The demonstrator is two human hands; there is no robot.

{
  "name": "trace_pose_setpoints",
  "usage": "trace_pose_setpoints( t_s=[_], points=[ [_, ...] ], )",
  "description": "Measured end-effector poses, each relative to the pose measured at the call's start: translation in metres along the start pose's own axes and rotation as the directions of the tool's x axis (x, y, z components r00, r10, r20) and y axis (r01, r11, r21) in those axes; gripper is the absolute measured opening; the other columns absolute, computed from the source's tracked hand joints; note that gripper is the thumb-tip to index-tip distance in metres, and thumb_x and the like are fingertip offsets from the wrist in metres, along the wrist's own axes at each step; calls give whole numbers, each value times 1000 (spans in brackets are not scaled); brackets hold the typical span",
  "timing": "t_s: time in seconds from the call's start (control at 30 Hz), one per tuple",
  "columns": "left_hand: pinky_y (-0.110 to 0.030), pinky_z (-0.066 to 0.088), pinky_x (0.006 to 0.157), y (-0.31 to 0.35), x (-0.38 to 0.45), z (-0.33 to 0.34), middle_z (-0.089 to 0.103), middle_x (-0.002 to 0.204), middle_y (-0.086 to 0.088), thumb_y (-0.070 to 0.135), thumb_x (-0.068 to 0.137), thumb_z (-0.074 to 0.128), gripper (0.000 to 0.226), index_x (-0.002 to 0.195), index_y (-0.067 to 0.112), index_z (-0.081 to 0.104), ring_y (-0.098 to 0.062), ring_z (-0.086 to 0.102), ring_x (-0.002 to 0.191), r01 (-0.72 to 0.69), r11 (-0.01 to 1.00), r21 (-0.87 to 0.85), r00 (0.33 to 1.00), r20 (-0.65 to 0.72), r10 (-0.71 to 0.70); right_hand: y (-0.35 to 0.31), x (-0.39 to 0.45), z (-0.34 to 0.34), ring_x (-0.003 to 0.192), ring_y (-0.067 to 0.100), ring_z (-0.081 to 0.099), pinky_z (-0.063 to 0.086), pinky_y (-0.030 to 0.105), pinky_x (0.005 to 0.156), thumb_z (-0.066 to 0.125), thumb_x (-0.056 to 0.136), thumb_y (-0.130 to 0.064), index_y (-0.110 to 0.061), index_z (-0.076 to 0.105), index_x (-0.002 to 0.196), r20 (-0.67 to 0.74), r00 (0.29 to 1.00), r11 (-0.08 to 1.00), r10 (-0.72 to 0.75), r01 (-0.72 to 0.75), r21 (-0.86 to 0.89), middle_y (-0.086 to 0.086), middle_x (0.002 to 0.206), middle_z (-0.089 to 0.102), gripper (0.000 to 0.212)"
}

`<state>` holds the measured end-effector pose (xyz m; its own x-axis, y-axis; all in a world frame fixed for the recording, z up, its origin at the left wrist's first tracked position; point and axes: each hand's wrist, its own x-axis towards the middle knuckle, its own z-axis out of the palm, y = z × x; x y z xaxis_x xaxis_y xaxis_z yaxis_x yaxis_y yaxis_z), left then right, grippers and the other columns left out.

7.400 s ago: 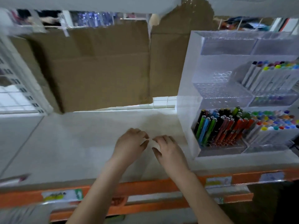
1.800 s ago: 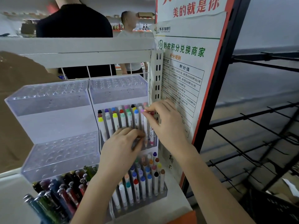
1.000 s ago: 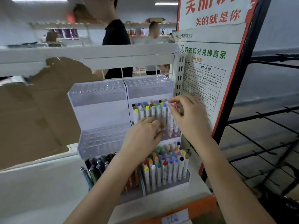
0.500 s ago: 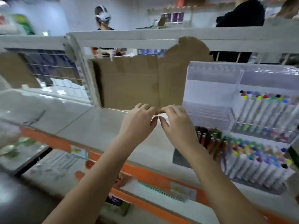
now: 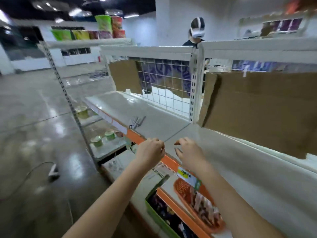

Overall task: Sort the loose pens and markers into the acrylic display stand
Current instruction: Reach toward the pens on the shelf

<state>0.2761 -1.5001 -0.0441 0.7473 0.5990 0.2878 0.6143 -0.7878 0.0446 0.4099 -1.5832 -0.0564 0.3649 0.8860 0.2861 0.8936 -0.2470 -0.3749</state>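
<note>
The acrylic display stand is out of view. A small bunch of loose pens (image 5: 137, 121) lies on the white shelf (image 5: 154, 117), near its orange front edge and beyond my hands. My left hand (image 5: 151, 151) hovers over the shelf's front edge with its fingers curled in, and I see nothing in it. My right hand (image 5: 188, 151) hovers beside it, a short gap apart, fingers loosely bent, thumb and forefinger apart, holding nothing. Both hands are well short of the pens.
Brown cardboard (image 5: 260, 109) lines the shelf back at right, with a wire grid (image 5: 164, 93) behind the left bay. A person in a headset (image 5: 197, 31) stands behind the shelving. Lower shelves hold green cups (image 5: 97, 140) and a packaged tray (image 5: 197, 203). A cable (image 5: 51, 170) lies on the floor.
The view has swung left, away from the acrylic stand, which has left the frame. My hands, fingertips together half a second ago, have parted and dropped to the shelf's front edge.
</note>
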Motion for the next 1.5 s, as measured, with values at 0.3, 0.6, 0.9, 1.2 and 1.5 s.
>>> trace_pose_setpoints(
  t_s=[0.3, 0.6, 0.9, 1.2, 1.5],
  points=[
    [-34, 50, 75, -134, 59, 38, 62, 103, -2, 25, 93, 45, 26, 104, 13, 64, -20, 55, 99, 133, 990, -37, 985, 115, -128, -49, 116, 90, 109, 23, 53, 44, 33, 87, 46, 94, -26, -16, 58, 116, 175, 983, 996, 57, -68, 57, 4, 120, 56, 27],
    [-30, 42, 64, -238, 184, 79, 64, 98, -12, 16, 85, 47, 22, 97, 8, 64, -30, 59, 92, 281, 960, 10, 930, 245, -274, -47, 269, 161, 103, 29, 57, 42, 29, 78, 51, 90, -23, -8, 61, 102, 201, 962, 977, 186, -202, 64, 13, 112, 61, 22],
    [-25, 35, 50, -287, 267, 115, 50, 62, -8, 12, 83, 49, 24, 59, 8, 46, -19, 46, 57, 336, 940, -52, 852, 442, -280, -42, 357, 201, 112, 32, 50, 41, 33, 88, 49, 90, -16, 0, 55, 114, 207, 935, 958, 286, -287, -29, 18, 120, 53, 29],
    [-25, 40, 64, -314, 328, 133, 63, 88, -6, 19, 78, 56, 14, 88, 11, 60, -24, 60, 89, 88, 957, -275, 878, 476, 56, -45, 380, 218, 95, 27, 61, 47, 25, 72, 55, 82, -6, 0, 63, 100, 183, 850, 865, 494, -502, -3, 14, 97, 64, 21],
    [-21, 44, 65, -280, 354, 98, 62, 84, 10, 17, 84, 60, 19, 102, 22, 60, -7, 57, 72, -158, 687, -709, 785, 332, 523, -57, 344, 157, 92, 18, 63, 46, 27, 79, 58, 83, -10, -6, 70, 97, -47, 687, 680, 725, -705, 203, 7, 97, 69, 18]
  ],
)
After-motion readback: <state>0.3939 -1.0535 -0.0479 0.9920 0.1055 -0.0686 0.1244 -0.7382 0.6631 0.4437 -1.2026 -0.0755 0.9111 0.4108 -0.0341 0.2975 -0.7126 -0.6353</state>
